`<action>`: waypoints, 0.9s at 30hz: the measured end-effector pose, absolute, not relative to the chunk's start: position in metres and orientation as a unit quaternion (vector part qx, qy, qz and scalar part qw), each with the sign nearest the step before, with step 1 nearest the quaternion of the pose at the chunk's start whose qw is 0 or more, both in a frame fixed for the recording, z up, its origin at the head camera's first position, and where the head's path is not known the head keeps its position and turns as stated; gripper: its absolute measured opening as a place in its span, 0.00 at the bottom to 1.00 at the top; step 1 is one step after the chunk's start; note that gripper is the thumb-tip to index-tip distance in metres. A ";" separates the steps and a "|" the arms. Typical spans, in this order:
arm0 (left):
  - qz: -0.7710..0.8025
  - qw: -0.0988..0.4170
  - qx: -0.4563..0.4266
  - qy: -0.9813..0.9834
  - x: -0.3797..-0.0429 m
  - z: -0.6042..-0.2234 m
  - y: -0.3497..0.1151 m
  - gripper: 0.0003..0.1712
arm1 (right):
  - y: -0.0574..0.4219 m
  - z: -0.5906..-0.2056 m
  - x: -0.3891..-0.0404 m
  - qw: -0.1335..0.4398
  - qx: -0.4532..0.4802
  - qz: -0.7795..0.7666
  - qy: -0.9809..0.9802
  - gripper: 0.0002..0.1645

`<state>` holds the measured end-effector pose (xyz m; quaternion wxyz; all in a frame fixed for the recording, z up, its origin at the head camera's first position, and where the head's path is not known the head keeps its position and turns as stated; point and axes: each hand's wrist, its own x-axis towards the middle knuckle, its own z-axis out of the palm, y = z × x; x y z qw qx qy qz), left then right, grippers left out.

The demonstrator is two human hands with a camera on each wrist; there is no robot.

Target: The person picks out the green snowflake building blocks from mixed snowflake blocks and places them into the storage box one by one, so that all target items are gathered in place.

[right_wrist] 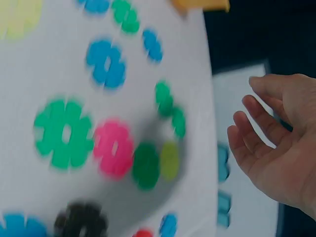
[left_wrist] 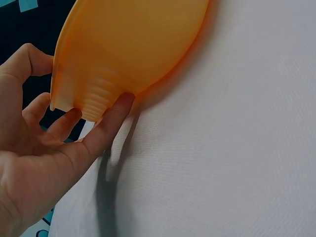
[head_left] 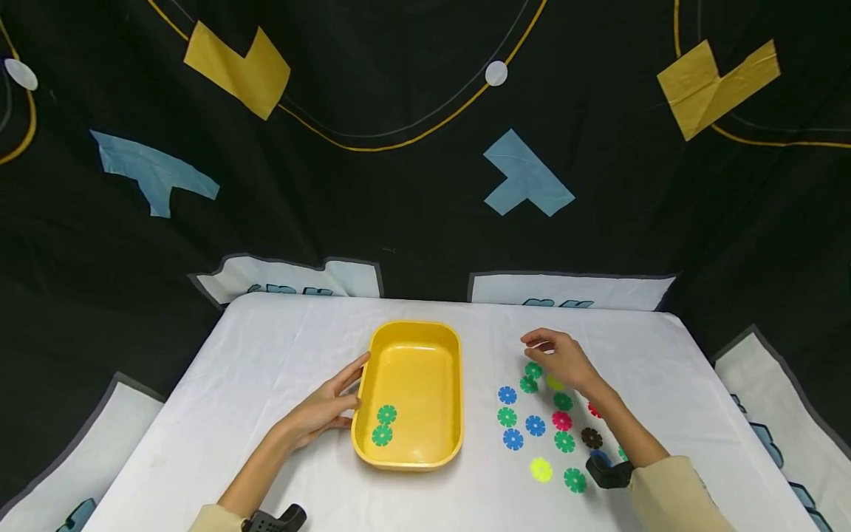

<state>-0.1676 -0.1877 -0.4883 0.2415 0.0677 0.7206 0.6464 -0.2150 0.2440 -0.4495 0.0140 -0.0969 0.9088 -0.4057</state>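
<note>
On the table stands a yellow plastic tray [head_left: 417, 377] with a raised rim. Two green notched discs [head_left: 382, 435] lie close together in its near left part. My left hand [head_left: 319, 412] grips the tray's left side; in the left wrist view its thumb presses on the outer wall and a bent finger reaches the rim. My right hand [head_left: 561, 360] hovers over the far side of the scattered discs, fingers loosely curved and holding nothing. Just below it is a pair of green notched discs [head_left: 530, 377], overlapping each other. The right wrist view shows the hand [right_wrist: 276, 138] apart from the discs.
Right of the tray lie several notched discs: blue [head_left: 513, 440], pink [head_left: 561, 421], black [head_left: 592, 438], yellow [head_left: 541, 469] and green [head_left: 575, 480]. My right forearm covers some of them. A white cloth [head_left: 299, 325] covers the table, and a dark curtain [head_left: 399, 214] hangs behind.
</note>
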 end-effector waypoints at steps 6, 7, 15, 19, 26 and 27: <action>0.651 0.243 0.074 0.715 -0.168 -0.488 -0.188 0.48 | 0.271 -0.471 -0.221 0.051 -0.063 -0.393 0.916 0.18; 0.651 0.243 0.073 0.715 -0.169 -0.488 -0.188 0.48 | 0.274 -0.474 -0.222 0.058 -0.056 -0.392 0.917 0.19; 0.650 0.242 0.071 0.717 -0.169 -0.489 -0.188 0.48 | 0.283 -0.500 -0.227 0.078 -0.009 -0.371 0.925 0.21; 0.651 0.240 0.069 0.717 -0.168 -0.489 -0.188 0.48 | 0.281 -0.504 -0.230 0.074 -0.010 -0.363 0.929 0.21; 0.649 0.243 0.069 0.718 -0.167 -0.490 -0.189 0.48 | 0.280 -0.504 -0.228 0.076 -0.029 -0.355 0.931 0.16; 0.649 0.244 0.069 0.718 -0.167 -0.490 -0.189 0.48 | 0.280 -0.504 -0.227 0.076 -0.029 -0.354 0.932 0.16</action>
